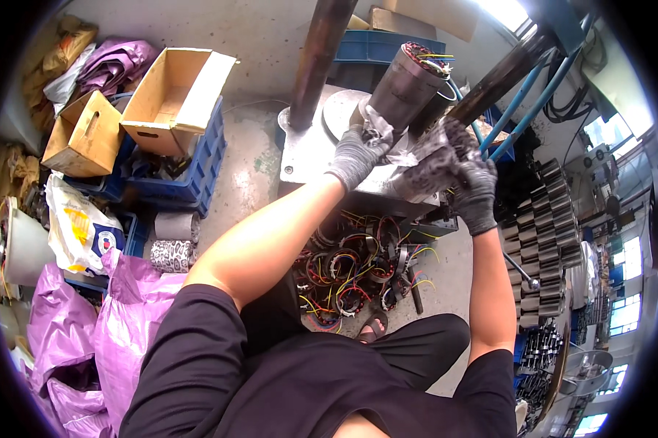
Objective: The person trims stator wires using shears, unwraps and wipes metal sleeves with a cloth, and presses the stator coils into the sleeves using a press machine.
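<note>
On the press's metal base plate [294, 150] stands a grey motor cylinder [402, 91], tilted in this view, with red windings and yellow and white wires at its top. My left hand [357, 159], in a grey knit glove, is closed on a crumpled whitish cloth [379, 130] against the cylinder's lower side. To the right, my gloved right hand [476, 188] is closed on a dark mottled cloth [446, 153], which is smeared by motion. Part of this cloth hangs over the plate's front edge. The fingertips of both hands are partly hidden by the cloths.
Thick steel columns [320, 62] rise from the press. Below it lie several wound stators [343, 266] with coloured wires. At left are cardboard boxes [172, 95] on blue crates [208, 164] and purple sacks [135, 321]. Metal cylinders [541, 241] are stacked at right, beside a ball-ended lever [522, 271].
</note>
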### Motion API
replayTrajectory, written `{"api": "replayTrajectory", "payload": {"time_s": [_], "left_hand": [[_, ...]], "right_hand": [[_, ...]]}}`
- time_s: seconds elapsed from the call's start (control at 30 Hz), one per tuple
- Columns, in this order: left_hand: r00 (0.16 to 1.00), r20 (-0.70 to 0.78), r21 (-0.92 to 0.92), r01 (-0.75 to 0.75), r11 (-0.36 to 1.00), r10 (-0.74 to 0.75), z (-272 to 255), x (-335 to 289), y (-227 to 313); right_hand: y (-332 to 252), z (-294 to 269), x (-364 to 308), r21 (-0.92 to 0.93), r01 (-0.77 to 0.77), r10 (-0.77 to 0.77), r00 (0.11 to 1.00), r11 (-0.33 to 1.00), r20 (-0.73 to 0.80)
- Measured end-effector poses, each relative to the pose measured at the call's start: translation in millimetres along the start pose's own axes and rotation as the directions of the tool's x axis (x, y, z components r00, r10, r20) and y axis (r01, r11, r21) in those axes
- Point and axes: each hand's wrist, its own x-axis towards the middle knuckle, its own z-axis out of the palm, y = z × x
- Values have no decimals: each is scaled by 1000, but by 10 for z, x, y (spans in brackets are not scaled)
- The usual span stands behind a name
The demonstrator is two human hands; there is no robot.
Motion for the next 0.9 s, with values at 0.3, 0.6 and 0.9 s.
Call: {"api": "replayTrajectory", "payload": {"time_s": [0.3, 0.6, 0.9], "left_hand": [[958, 277, -153, -29, 988, 71, 440, -410, 229], [729, 635, 188, -467, 864, 256, 856, -1095, 159], [751, 633, 679, -656, 330, 190, 398, -986, 556]], "right_hand": [[-266, -593, -463, 993, -22, 681, 725, -117, 96], [-799, 234, -1468, 858, -327, 501, 706, -396, 500], [-520, 270, -1644, 872, -312, 649, 583, -376, 489]]}}
